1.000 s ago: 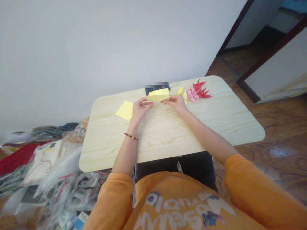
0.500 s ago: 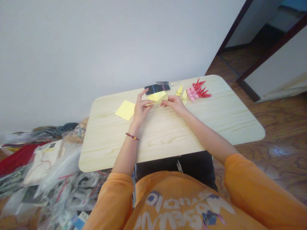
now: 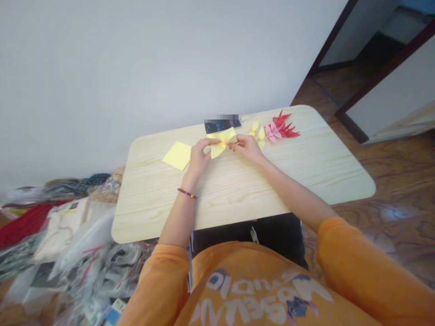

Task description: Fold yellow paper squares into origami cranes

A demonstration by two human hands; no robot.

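Bagged clothes [image 3: 84, 240] lie heaped on the floor, beside the pale counter [image 3: 152, 199]; on the counter's left part rests a flat yellow sheet [image 3: 176, 155], its surface showing no creases, so its folding appears not yet begun; whether it is one sheet or a stack cannot be told. Just beside it is the left hand [image 3: 200, 156], a bracelet [image 3: 187, 194] at the wrist, thumb and fingers closed on the left side of a creased yellow paper [image 3: 222, 136]; this paper is held between the two hands, in front of the phone [image 3: 217, 127], partly folded and judged well short of a finished form. The right hand [image 3: 249, 148] pinches its right side, fingers drawn narrow; near that hand stand pointed yellow pieces [image 3: 261, 137], seemingly folded already; farther right sit a pink flower [image 3: 272, 131] and red flowers [image 3: 288, 131], apparently complete; shaping the held paper and folding the flat sheet seem to remain.
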